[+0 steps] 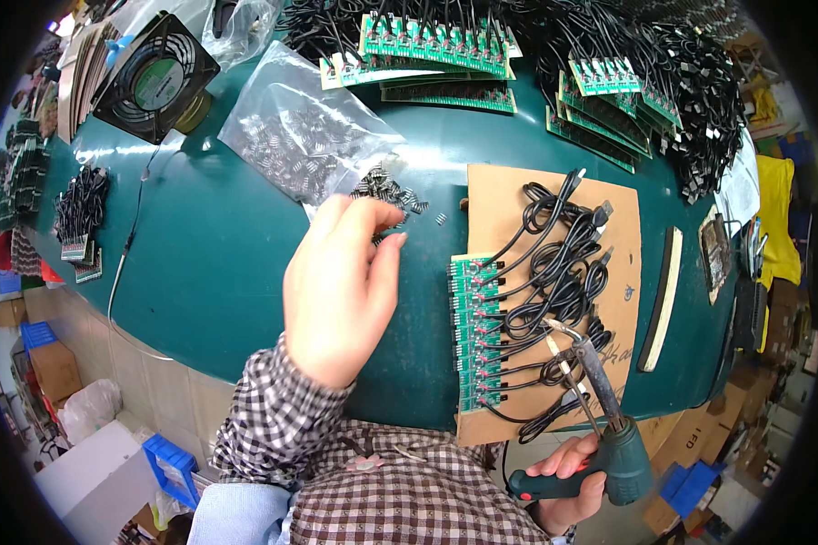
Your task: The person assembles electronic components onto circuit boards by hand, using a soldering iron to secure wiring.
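My left hand (341,282) reaches over a small pile of tiny black components with metal pins (389,189). Its thumb and forefinger are bent towards each other with a gap between the tips. The other fingertips are hidden. At the lower right, my right hand (568,486) grips a green pistol-shaped soldering iron (627,463), its tip pointing up and left over black cables (554,263). These coiled cables run from a green circuit board panel (475,336) on a cardboard sheet (613,213). One loose component (441,219) lies right of the pile.
A clear plastic bag of components (291,136) lies beyond my left hand. Stacked boards with cables (436,45) fill the far side, with more boards (604,77) at right. A black fan (157,80) stands far left. A dark-edged pale strip (661,300) lies right of the cardboard.
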A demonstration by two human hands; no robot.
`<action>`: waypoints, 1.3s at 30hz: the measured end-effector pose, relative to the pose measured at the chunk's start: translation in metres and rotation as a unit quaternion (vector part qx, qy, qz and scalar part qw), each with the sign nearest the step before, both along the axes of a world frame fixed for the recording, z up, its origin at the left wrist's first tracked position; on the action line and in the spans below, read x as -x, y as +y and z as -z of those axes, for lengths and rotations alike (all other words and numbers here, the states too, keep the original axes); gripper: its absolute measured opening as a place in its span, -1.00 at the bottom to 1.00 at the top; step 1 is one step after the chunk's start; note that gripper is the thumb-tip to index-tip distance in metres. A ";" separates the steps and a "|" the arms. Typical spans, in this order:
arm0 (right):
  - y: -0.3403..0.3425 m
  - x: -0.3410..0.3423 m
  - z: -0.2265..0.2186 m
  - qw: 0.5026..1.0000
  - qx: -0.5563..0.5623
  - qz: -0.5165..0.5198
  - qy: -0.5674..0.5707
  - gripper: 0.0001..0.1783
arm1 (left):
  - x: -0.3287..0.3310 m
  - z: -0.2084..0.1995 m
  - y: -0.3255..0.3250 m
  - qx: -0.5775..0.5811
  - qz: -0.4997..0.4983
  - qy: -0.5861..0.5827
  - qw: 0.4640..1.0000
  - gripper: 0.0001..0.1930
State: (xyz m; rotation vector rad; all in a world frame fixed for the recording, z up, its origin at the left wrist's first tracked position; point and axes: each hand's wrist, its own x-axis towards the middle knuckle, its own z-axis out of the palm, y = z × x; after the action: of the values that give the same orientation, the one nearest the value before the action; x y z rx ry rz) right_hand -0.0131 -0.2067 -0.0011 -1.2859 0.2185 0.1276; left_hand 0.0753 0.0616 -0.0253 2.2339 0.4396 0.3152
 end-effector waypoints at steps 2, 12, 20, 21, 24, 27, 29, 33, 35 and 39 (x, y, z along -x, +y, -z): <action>0.003 -0.003 0.000 1.000 -0.006 0.006 0.007 -0.51 | -0.013 0.011 -0.004 -0.127 0.003 -0.034 0.991 -0.82; -0.003 -0.014 0.002 0.997 -0.046 -0.056 -0.006 -0.54 | -0.036 0.029 -0.014 -0.197 0.077 -0.061 0.976 -0.86; -0.005 -0.006 0.002 0.997 -0.058 -0.048 -0.032 -0.54 | -0.039 0.041 -0.017 -0.253 0.070 -0.069 0.963 -0.90; -0.005 -0.005 0.002 0.996 -0.059 -0.050 -0.034 -0.54 | -0.040 0.042 -0.017 -0.268 0.065 -0.063 0.959 -0.90; -0.004 -0.003 0.002 0.996 -0.063 -0.047 -0.044 -0.53 | -0.042 0.045 -0.015 -0.269 0.060 -0.069 0.959 -0.90; -0.002 -0.004 0.001 0.995 -0.069 -0.051 -0.057 -0.53 | -0.036 0.039 -0.007 -0.189 0.046 -0.080 0.978 -0.88; 0.000 -0.004 -0.002 0.995 -0.078 -0.042 -0.046 -0.54 | -0.029 0.028 0.002 -0.070 0.048 -0.075 0.994 -0.86; 0.015 -0.009 -0.010 0.997 -0.060 -0.013 -0.048 -0.54 | 0.008 -0.018 -0.011 0.468 0.113 0.027 0.876 -0.87; 0.035 -0.019 -0.017 0.996 0.026 -0.034 -0.080 -0.55 | 0.032 -0.033 -0.032 0.592 0.117 0.069 0.795 -0.85; 0.053 -0.036 -0.019 0.984 0.117 -0.115 -0.070 -0.56 | 0.063 -0.045 -0.060 0.634 0.098 0.085 0.762 -0.90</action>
State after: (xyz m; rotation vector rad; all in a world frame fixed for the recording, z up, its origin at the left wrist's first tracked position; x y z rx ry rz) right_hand 0.0230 -0.1534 0.0183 -1.5456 -0.0389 0.2116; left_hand 0.0121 0.0017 0.0193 0.9284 0.3341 -0.2740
